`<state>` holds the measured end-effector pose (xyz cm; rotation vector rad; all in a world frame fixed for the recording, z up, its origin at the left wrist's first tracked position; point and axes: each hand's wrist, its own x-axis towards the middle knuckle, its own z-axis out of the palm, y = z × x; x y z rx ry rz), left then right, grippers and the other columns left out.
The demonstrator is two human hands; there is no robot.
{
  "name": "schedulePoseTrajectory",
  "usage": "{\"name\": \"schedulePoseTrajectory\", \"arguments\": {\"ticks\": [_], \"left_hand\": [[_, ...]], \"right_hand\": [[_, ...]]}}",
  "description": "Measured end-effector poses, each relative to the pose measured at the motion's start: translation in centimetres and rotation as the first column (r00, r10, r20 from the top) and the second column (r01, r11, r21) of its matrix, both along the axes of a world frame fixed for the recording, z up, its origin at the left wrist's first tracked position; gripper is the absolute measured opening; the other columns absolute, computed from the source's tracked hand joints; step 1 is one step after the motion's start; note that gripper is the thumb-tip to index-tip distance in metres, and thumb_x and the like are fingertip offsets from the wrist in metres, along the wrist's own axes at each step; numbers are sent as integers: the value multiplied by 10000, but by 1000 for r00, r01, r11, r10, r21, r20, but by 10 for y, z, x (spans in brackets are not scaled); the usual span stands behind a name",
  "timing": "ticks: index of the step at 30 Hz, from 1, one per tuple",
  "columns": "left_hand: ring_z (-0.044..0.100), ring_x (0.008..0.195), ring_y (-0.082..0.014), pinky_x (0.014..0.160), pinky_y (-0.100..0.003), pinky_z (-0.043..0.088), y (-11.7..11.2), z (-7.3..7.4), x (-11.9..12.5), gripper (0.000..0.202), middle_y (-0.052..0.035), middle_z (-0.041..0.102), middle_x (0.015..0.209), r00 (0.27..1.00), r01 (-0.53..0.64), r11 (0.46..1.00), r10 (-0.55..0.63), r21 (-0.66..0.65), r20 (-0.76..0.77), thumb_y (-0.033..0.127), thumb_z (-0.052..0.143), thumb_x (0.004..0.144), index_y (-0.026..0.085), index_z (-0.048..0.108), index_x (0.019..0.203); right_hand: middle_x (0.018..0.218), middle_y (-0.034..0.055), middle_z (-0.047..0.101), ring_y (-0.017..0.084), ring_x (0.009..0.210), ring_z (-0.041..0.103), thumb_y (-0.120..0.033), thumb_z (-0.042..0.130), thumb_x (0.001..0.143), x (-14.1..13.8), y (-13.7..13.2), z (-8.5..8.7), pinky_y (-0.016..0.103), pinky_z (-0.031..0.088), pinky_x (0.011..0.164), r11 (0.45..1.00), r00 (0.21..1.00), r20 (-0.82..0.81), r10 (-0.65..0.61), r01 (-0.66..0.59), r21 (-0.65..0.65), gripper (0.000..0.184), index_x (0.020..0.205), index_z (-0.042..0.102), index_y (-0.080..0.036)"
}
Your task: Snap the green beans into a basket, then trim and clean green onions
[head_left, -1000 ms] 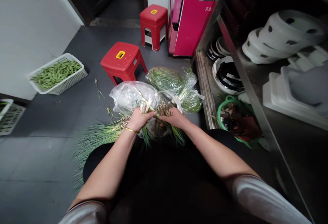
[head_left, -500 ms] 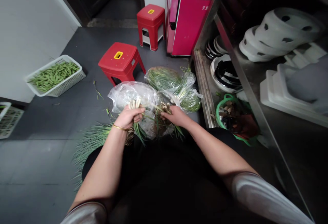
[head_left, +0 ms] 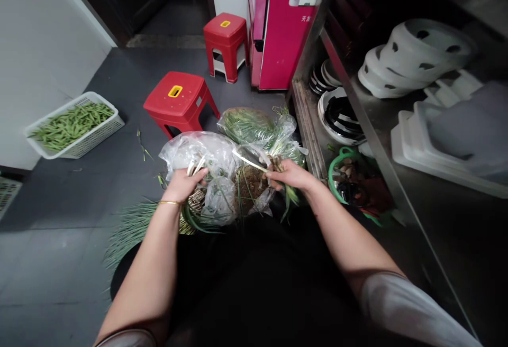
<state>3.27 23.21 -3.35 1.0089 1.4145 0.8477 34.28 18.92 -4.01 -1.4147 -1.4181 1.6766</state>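
My left hand [head_left: 181,184], with a thin gold bracelet at the wrist, is closed around a small bunch of green chives with white root ends [head_left: 195,167]. My right hand [head_left: 290,174] is closed on another clump of chives with roots [head_left: 277,164], and one pale stalk [head_left: 250,161] sticks out to the left from it. Both hands hover over a clear plastic bag [head_left: 200,151] that lies on the floor in front of my knees. A loose pile of long green chives [head_left: 133,224] lies on the floor under my left forearm.
A second plastic bag of greens [head_left: 254,125] lies behind. Two red stools [head_left: 178,98] [head_left: 226,35] stand on the dark floor. A white basket of green pods [head_left: 71,125] sits at left. A steel shelf [head_left: 317,140] with plates and a green basket [head_left: 349,183] is at right.
Both hands have drawn apart, the left going left and down, the right going right, each with its own share of chives. The view has swung slightly right.
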Motion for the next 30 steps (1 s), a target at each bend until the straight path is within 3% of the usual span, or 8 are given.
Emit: {"name": "schedulePoseTrajectory", "arguments": {"ticks": [3,6,9,14,20,23,26,30], "left_hand": [[315,341,-27,315,-176,206,-8,-4,34,303,-5,582,515,994,-13,1000,15,-23,108,306,809,553,98,691,739],[315,383,-16,336,-158,202,-15,-3,51,383,-27,612,594,943,45,998,-26,-48,331,312,816,543,88,707,834],[376,450,-32,357,-146,233,-17,1,45,364,-86,649,663,893,91,993,-48,-77,447,299,812,552,59,711,806],[413,501,-58,361,-147,260,-17,5,22,374,-131,663,696,809,169,982,-87,-88,581,286,771,601,26,718,865],[385,451,-42,344,-147,254,-22,2,22,315,-53,582,607,787,150,987,-85,-56,611,259,771,612,44,718,835],[362,429,-30,341,-143,241,-24,2,22,277,-22,537,587,808,160,985,-97,-58,582,244,762,638,53,715,833],[361,426,-27,341,-145,235,-25,4,19,289,-29,541,606,805,174,983,-107,-61,583,255,765,632,48,713,827],[357,429,-26,341,-142,226,-23,6,16,313,-26,534,596,792,152,987,-95,-44,603,268,772,619,44,705,828]], "right_hand": [[549,21,620,130,467,562,-469,653,727,-48,-7,-15,265,454,486,995,994,43,-98,97,24,317,646,595,-167],[552,22,620,140,521,577,-444,649,738,-78,-14,-22,267,454,534,989,993,119,-22,4,147,303,615,603,-170],[626,25,650,145,586,592,-436,645,731,-78,-11,-17,265,458,574,981,999,52,-10,0,194,278,729,656,-159],[573,-2,588,111,457,497,-459,596,745,-65,3,3,249,407,481,956,961,-46,-273,277,100,359,874,665,-131],[595,-11,568,116,596,506,-337,674,680,-111,-9,4,232,372,579,937,987,157,-34,-23,348,206,669,646,-132],[524,-35,474,94,531,429,-368,607,738,-115,-6,1,230,331,541,930,982,142,-122,64,361,265,614,595,-134],[519,-44,456,91,508,402,-423,584,756,-105,0,1,228,322,520,946,986,77,-148,119,301,296,692,614,-136],[555,-37,507,97,550,442,-364,689,683,-103,-6,2,222,317,537,929,967,220,132,-198,313,235,711,631,-137]]}}
